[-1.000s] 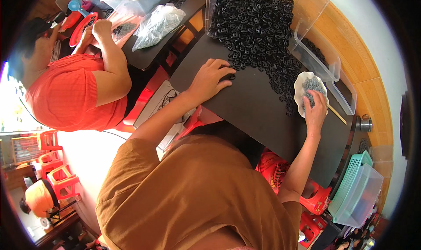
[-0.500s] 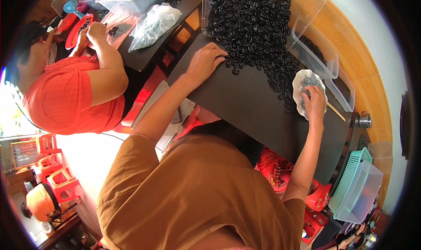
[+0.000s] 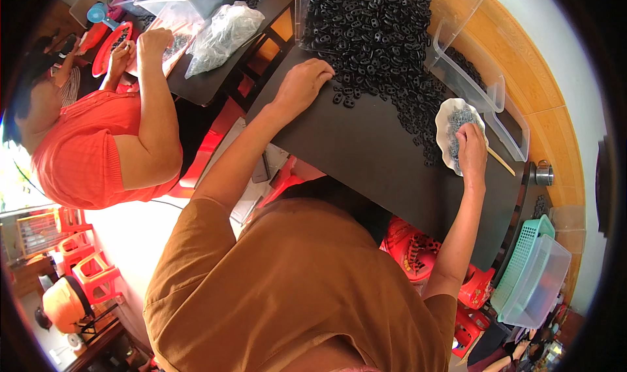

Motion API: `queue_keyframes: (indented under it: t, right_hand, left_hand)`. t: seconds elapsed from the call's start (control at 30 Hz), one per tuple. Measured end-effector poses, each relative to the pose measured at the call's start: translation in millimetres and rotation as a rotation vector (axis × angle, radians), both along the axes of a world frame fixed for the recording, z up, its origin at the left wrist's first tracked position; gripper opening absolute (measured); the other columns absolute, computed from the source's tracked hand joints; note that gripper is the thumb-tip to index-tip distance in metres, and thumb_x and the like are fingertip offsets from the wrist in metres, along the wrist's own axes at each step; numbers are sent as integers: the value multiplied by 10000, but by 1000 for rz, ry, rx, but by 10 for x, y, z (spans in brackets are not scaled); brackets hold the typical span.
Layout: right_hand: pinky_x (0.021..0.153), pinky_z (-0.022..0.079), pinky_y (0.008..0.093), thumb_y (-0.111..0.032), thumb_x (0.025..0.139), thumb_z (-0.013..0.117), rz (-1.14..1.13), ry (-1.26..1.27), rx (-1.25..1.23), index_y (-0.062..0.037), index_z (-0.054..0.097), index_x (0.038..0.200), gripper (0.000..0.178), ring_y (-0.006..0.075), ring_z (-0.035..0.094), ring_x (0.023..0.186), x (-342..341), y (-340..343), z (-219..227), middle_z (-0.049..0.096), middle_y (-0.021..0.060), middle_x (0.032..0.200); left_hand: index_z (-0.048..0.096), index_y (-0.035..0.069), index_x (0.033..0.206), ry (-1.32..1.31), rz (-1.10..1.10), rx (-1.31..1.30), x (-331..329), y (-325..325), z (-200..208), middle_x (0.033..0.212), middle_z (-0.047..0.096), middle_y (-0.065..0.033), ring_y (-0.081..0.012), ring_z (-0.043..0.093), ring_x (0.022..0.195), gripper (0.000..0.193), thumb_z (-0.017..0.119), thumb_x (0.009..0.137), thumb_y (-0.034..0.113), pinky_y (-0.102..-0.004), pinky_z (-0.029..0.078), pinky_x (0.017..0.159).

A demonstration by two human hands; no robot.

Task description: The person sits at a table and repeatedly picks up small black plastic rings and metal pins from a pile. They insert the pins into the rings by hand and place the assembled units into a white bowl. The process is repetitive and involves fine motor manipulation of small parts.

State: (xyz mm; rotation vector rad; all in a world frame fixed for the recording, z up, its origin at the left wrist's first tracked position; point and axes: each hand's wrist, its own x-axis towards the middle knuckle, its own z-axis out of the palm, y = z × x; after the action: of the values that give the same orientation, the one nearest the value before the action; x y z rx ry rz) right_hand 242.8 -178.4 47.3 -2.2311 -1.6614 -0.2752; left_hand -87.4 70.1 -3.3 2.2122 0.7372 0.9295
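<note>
While both hands work the black table (image 3: 366,150): sorting step, judged. Left hand (image 3: 302,85) flat, fingers loosely spread, resting on edge of heap of black plastic pieces (image 3: 379,39); nothing clamped. Right hand (image 3: 471,147) fingertips dipped into white dish (image 3: 444,121) of small metal bits; pinch cannot be told. Heap's long axis running from far clear bin (image 3: 470,59) toward dish. Next move, judged: fine pinch on one piece.

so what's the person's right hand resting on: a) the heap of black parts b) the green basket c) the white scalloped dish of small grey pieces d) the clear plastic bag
c: the right hand lies with its fingers in the white scalloped dish of small grey pieces, while the left hand is at the edge of the heap of black parts.
</note>
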Motion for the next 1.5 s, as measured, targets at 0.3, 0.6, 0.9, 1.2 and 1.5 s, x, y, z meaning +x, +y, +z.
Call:
queue_keyframes:
  t: [0.3,0.6,0.9,1.2,1.5]
  right_hand:
    - [699,496,396,37,862,604,21,122,67,-10,568,929,89,336,624,783,41,-14,-29,646,145,888]
    - [667,478,248,14,866,655,-145,493,266,-35,629,929,84,83,582,703,63,-23,-89,644,28,794]
    - [740,456,200,-6,892,669,23,1016,536,-36,637,932,59,43,582,785,-23,4,-147,654,-23,870]
    - [703,465,204,-7,858,718,167,1350,574,-52,628,941,130,57,582,758,-404,190,-177,680,21,895]
    - [667,449,209,10,862,701,170,1476,533,-42,603,924,126,72,563,719,-421,134,-157,639,15,834]
  left_hand:
    - [693,1,977,-119,-16,-477,-24,-109,145,823,697,-60,-125,656,698,129,658,886,87,-284,535,687]
    - [699,16,933,-49,-209,-85,210,-542,306,864,657,-82,-182,647,737,91,674,846,28,-285,517,684]
    - [693,18,935,34,-341,45,737,-720,99,895,683,-124,-280,669,759,122,679,814,28,-364,539,696]
    - [678,21,1096,-214,-425,-273,1149,-983,438,984,673,-94,-169,668,808,275,729,827,43,-290,547,707]
    - [724,30,941,-312,-493,-39,1559,-1087,447,867,663,-110,-238,674,779,157,736,785,39,-328,533,683]
